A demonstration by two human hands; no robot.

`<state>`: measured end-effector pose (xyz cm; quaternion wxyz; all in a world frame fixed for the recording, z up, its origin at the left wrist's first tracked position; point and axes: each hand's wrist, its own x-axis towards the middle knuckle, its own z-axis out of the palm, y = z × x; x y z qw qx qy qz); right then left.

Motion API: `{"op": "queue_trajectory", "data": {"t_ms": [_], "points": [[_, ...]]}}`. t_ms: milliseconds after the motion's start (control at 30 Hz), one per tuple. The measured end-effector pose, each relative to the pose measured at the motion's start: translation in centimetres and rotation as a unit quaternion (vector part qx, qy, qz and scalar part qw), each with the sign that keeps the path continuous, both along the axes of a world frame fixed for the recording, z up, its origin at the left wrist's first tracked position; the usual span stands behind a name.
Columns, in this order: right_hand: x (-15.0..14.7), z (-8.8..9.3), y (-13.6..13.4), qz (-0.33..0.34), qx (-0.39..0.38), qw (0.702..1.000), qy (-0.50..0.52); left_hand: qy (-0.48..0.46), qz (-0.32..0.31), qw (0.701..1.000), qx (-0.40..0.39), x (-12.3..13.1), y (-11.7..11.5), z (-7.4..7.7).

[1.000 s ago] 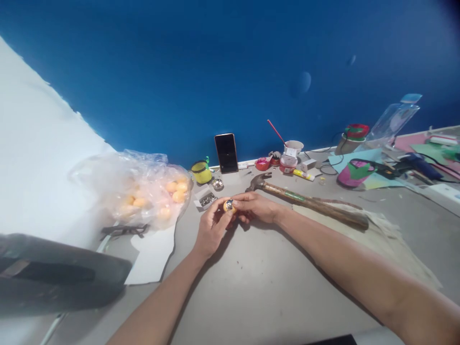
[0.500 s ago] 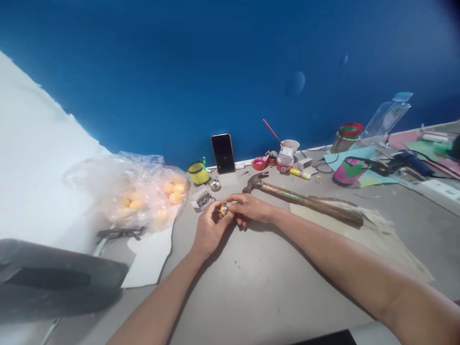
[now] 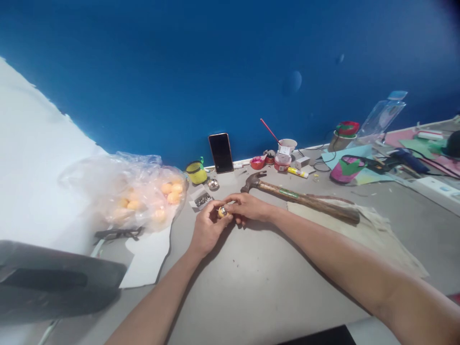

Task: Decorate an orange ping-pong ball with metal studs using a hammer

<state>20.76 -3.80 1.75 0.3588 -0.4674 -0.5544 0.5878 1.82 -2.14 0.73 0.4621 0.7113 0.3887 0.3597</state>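
Note:
My left hand (image 3: 206, 228) and my right hand (image 3: 248, 208) meet over the grey table (image 3: 258, 282), both pinched on a small orange ball (image 3: 222, 212) with a shiny metal piece on it. The left fingers cup the ball from the left; the right fingertips press on its metal part. Just behind the hands lies a small white box of metal bits (image 3: 201, 199). A hammer (image 3: 298, 197) with a wooden handle lies to the right of my right hand.
A clear plastic bag of orange balls (image 3: 143, 194) sits at the left, with white paper (image 3: 145, 258) beneath. A phone (image 3: 221, 153) leans on the blue wall beside a yellow cup (image 3: 196, 173). Small pots, a glue stick (image 3: 297, 172), cables and coloured paper crowd the back right.
Both hands stay closed on the ball and have drifted slightly left and up in the picture as the view shifted. The ball is turned a little between the fingers.

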Motion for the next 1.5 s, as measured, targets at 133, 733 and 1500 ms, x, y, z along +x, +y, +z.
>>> {"op": "queue_trajectory", "data": {"t_ms": [133,733,1500], "points": [[0.0,0.3,-0.2,-0.002,-0.003,1.0,-0.011,-0.009,-0.01,1.0,-0.007,0.0,0.1,0.0],[0.0,0.2,0.1,-0.006,-0.028,0.998,0.057,-0.031,-0.034,0.999,-0.018,0.1,0.0,1.1],[-0.1,-0.3,0.3,0.0,0.003,1.0,0.003,-0.034,-0.041,0.997,-0.052,0.1,0.2,0.8]]}}
